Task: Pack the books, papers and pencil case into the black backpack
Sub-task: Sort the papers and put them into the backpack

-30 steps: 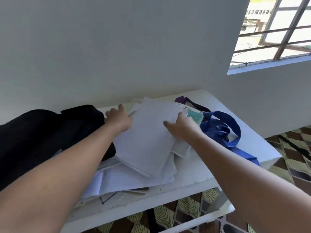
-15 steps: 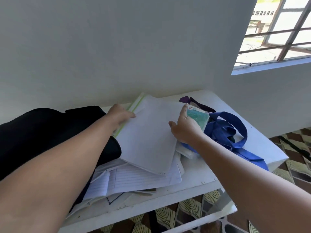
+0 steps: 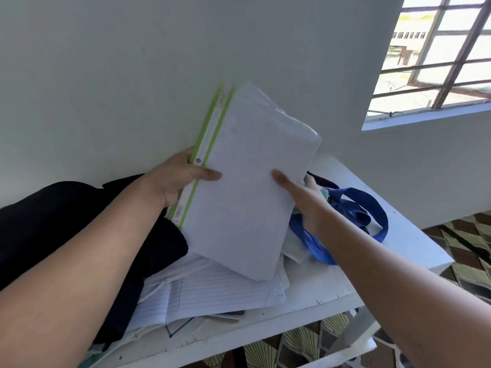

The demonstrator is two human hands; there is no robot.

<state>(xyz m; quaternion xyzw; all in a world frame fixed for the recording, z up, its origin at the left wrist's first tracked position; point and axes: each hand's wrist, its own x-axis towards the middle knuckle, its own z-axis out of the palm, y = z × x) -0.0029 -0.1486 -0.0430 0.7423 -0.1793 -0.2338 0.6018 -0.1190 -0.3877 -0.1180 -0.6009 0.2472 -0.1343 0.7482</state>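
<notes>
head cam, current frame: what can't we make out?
- Black backpack, head view: its opening is hidden by the left forearm and cut by the left edge.
- Right hand: fingers hidden behind the lifted stack of papers.
- Stack's top edge: motion-blurred.
- Pencil case: not identifiable.

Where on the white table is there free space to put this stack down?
Bare table lies at the front right, between the lined papers and the edge, and beyond the blue bag. The left is crowded by the black backpack.

Both hands (image 3: 175, 179) (image 3: 305, 200) hold tilted papers (image 3: 247, 181) above table (image 3: 345, 282).
</notes>
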